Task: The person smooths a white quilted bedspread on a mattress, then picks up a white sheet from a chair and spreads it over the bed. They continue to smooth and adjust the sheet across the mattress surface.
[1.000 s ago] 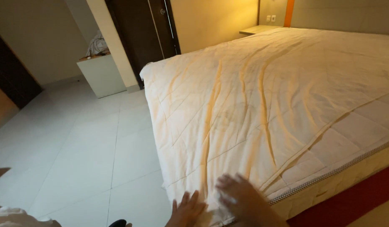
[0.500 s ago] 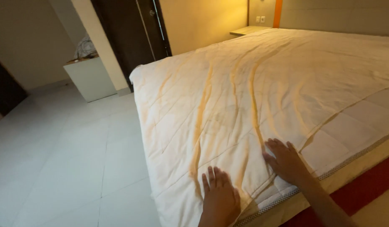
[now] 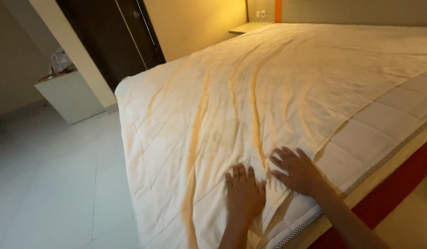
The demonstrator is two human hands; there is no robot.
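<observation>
Your left hand (image 3: 243,193) and right hand (image 3: 297,169) lie flat, fingers spread, gripping nothing, on the cream, wrinkled bedsheet (image 3: 268,92) covering the bed (image 3: 397,180) near its corner.

Two bare arms come up from the bottom of the view. The left hand (image 3: 244,193) sits near 6 o'clock. It is flat, palm down, with its fingers close together and pointing up toward 12 o'clock. The right hand (image 3: 296,171) is just beside it, at about 2 o'clock from the left hand. It is flat and palm down too, but its fingers are spread wide and point toward 10 o'clock. The right forearm slants down toward 5 o'clock. The hands are very close together.
</observation>
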